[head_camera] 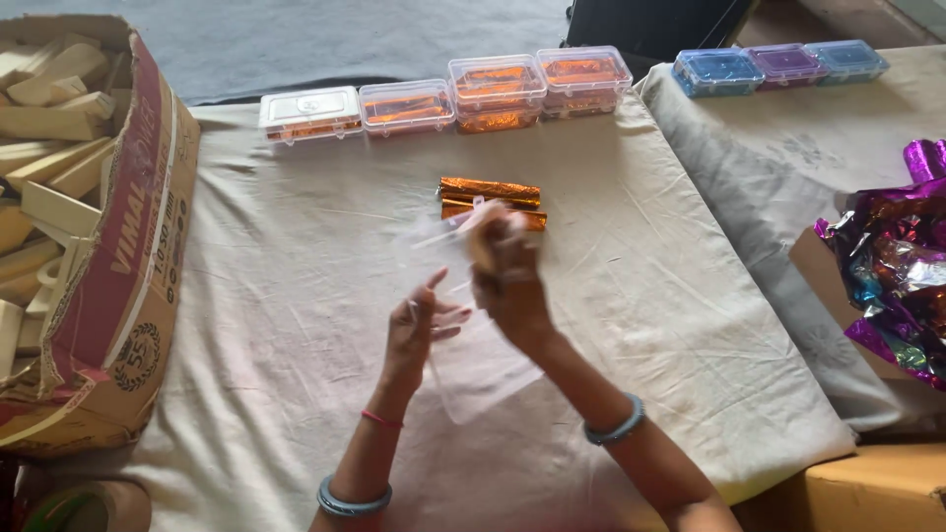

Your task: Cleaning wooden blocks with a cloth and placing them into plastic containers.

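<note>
**Both hands on a clear plastic box, mid-table**

Head view, the only one I have. I see the left hand (422, 325) low at the middle of the cloth-covered table (296, 296), fingers loosely spread, thumb and forefinger pinching the edge of a clear plastic box (463, 365). The right hand (507, 271) sits just above it and is motion-blurred; its fingers look curled on the upper part of the same clear box, but I can't tell how firm the hold is. The box is open and see-through, hanging between the two hands above the cloth, its lower half tilted toward me.

Just behind the right hand, touching or nearly so, lie orange foil-wrapped bars (490, 193) stacked side by side on the cloth. Along the far edge of the table stands a row of clear boxes (443, 99) filled with the same orange foil; the two on the right are stacked double. Further right, on a second cloth, three lidded boxes in blue and purple (778, 67). At the left a torn cardboard carton (128, 286) holds pale wooden blocks (44, 108). At the right edge, a heap of crumpled purple foil (897, 266).
</note>
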